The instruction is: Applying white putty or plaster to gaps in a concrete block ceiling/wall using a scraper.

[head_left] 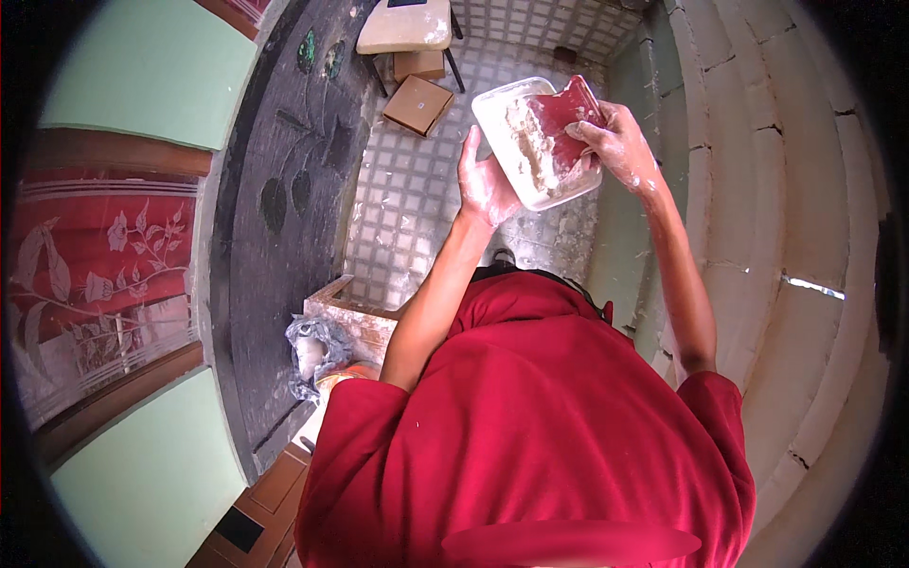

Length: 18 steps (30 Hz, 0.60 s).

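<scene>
A white rectangular plastic tray with rounded corners is held out in front of me, tilted. Whitish putty lies thick and uneven inside it. My left hand supports the tray from its left side and underneath, the thumb up along the edge and the other fingers mostly hidden. My right hand is closed on a flat red scraper, thumb on its upper face. The scraper reaches over the tray's right part, its lower edge at the putty. White smears cover both hands.
Ahead on the tiled floor are a beige-seated stool and cardboard boxes. A dark painted panel stands left. Near my left elbow are a spattered wooden piece and a grey plastic bag. A pale green wall runs along my right.
</scene>
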### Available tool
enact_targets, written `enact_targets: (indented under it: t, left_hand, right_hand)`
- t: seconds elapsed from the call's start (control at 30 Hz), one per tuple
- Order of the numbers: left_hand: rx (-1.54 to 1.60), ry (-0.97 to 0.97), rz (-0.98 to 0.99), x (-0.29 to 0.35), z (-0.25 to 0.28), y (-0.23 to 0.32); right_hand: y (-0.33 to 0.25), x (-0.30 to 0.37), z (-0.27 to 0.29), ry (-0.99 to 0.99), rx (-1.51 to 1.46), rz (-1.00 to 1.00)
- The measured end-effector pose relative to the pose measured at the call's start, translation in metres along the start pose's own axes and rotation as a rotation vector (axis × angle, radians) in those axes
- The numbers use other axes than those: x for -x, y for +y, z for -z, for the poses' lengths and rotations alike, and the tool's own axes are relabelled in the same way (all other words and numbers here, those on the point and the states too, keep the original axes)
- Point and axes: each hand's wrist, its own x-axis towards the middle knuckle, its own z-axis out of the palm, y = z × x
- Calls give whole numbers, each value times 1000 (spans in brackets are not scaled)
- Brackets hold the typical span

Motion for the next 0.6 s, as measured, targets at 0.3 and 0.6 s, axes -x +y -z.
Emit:
enact_targets:
  t: [0.3, 0.6]
  left_hand:
    - [-48, 7, -54, -10, -5, 4]
    - [-298, 42, -205, -12, -2, -8]
  right_hand:
    - [-25, 0, -1, 120, 270, 25]
    - [-8, -5, -24, 54, 780, 454]
